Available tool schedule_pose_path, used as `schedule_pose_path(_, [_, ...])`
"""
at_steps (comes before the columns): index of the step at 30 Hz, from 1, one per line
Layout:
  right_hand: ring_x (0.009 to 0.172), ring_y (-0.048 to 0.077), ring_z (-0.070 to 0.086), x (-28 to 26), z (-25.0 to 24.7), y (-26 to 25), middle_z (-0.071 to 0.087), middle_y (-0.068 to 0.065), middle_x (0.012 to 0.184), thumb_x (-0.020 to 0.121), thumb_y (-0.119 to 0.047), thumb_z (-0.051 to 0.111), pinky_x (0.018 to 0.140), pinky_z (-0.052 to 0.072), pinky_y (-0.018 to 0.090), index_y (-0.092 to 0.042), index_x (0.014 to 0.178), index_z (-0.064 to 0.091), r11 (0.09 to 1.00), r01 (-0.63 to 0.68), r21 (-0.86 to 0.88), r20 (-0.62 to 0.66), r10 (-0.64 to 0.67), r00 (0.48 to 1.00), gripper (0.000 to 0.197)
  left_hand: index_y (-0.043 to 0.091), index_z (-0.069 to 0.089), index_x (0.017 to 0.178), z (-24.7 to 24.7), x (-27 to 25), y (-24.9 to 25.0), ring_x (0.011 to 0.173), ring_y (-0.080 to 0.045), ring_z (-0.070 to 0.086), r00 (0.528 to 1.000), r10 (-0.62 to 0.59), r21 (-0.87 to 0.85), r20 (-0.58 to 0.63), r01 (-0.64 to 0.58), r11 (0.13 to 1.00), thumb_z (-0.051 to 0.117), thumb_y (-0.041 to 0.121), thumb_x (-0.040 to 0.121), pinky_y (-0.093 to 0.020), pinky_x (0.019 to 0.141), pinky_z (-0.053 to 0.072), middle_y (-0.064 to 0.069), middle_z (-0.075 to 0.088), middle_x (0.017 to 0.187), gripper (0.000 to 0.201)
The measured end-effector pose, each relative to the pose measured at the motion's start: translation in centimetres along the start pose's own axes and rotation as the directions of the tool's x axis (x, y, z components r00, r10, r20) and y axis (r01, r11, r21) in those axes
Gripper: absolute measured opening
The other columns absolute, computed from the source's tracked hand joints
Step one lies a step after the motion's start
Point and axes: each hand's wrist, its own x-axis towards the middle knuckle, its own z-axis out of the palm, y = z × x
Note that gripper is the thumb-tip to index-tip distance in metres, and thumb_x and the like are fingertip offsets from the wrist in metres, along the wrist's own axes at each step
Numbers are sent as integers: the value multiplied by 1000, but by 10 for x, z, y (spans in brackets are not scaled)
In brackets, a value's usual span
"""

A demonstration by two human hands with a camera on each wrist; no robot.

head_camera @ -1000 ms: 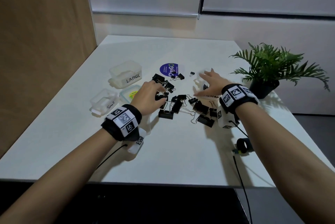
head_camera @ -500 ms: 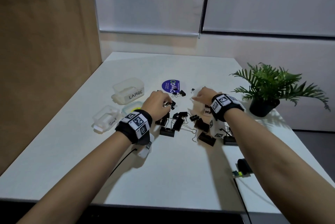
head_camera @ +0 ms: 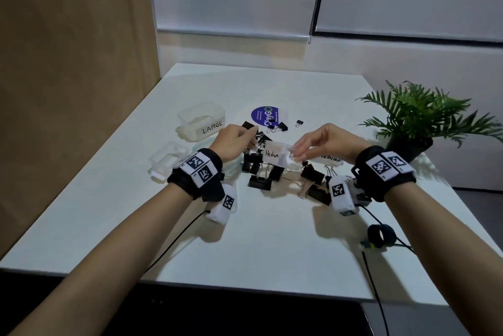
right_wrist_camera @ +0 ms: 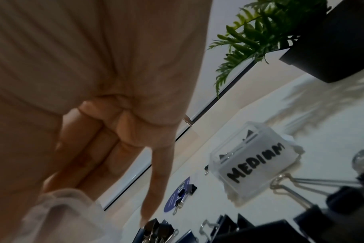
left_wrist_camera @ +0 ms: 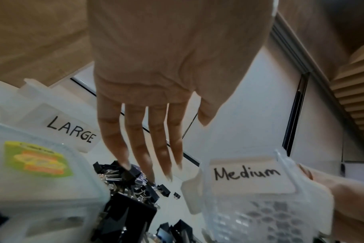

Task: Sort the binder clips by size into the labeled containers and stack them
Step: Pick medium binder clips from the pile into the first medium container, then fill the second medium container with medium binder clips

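Binder clips [head_camera: 272, 172], black with silver wire handles, are heaped on the white counter [head_camera: 272, 240] beneath and between both hands. A clear plastic container [head_camera: 280, 155] with a white label handwritten "Medium" is held above the heap, pinched at its right end by the curled fingers [head_camera: 299, 154] of the right hand [head_camera: 326, 142]. The left hand [head_camera: 234, 142] is seen just left of that container; in its wrist view its fingers [left_wrist_camera: 156, 148] hang straight and slightly spread over the clips, with nothing gripped. A second clear box [right_wrist_camera: 254, 164] lettered "MEDIUM" in thick black strokes stands on the counter behind the right wrist, with clips visible inside. To the left, a translucent tub [head_camera: 201, 124] labeled "LARGE" sits on the counter, and nearer the edge a smaller clear container [head_camera: 168, 160] whose label cannot be read now. A lid [left_wrist_camera: 37, 164] bearing a green and orange sticker lies beside the left wrist. Beyond the heap, a purple round sticker [head_camera: 265, 117] printed "ClayGO" lies flat, with a few small clips on it and near it. A potted fern [head_camera: 416, 118] stands at the far right.
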Motion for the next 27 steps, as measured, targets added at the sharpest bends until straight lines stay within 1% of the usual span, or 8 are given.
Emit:
schedule_pose_path(2, [97,13,70,-2,3,1,75,7,94,75,10,72,84,51,15,-7,76,78,999,1,32,20,-1,1000,18,1,72,95,2,-1,8,80,-20,67,992,-76,72,100,69,995,47,46,96,-16,54,45,-9,73,91,52])
schedule_pose_path(7, [95,14,70,-4,11,1,75,7,92,70,2,75,88,51,19,-12,72,79,1000,-1,21,117,-1,993,15,12,74,89,4,0,17,66,-9,63,915,-239,224,326,171,959,63,40,89,-21,60,44,4,74,81,30])
schedule_pose_path(12, [114,17,64,-10,15,4,75,11,96,66,-8,77,98,49,25,-8,75,78,1000,-2,-4,151,2,989,9,15,71,70,3,-8,16,62,-4,65,888,-281,187,364,226,956,79,34,76,-18,54,44,8,72,63,21])
schedule_pose_path(15, [119,12,60,-16,17,4,76,6,90,72,-2,75,95,49,24,-11,72,77,997,31,-70,193,-17,981,8,16,62,60,4,-17,15,66,-7,66,879,-289,164,380,243,956,81,31,74,-20,57,45,1,74,73,28])
schedule_pose_path(17, [120,8,59,-19,19,5,76,5,92,76,-2,76,100,48,31,-13,73,76,982,50,-182,201,-13,980,11,15,61,57,6,-23,13,70,-12,69,872,-292,149,394,253,956,79,23,77,-21,57,45,-6,75,79,28])
schedule_pose_path(21, [111,4,61,-28,24,6,72,-9,101,76,-14,79,103,46,43,-21,82,77,912,66,-404,48,-51,998,9,13,56,51,11,-38,6,57,-8,69,917,-250,215,310,188,958,73,16,80,-18,53,49,0,69,53,34])
schedule_pose_path(24, [104,4,64,-36,39,2,69,-12,106,75,-30,80,93,53,39,-30,104,73,917,41,-397,-87,-82,993,30,8,51,50,15,-50,-2,49,-15,67,933,-214,154,291,175,972,69,-1,78,-24,54,56,-2,61,42,35])
schedule_pose_path(27, [106,3,63,-41,57,-2,64,-11,122,63,-52,82,90,55,32,-29,129,59,905,-75,-418,-105,34,994,73,4,54,52,18,-57,-5,51,-21,67,950,-167,136,264,135,981,70,-8,73,-33,61,61,-11,62,50,29])
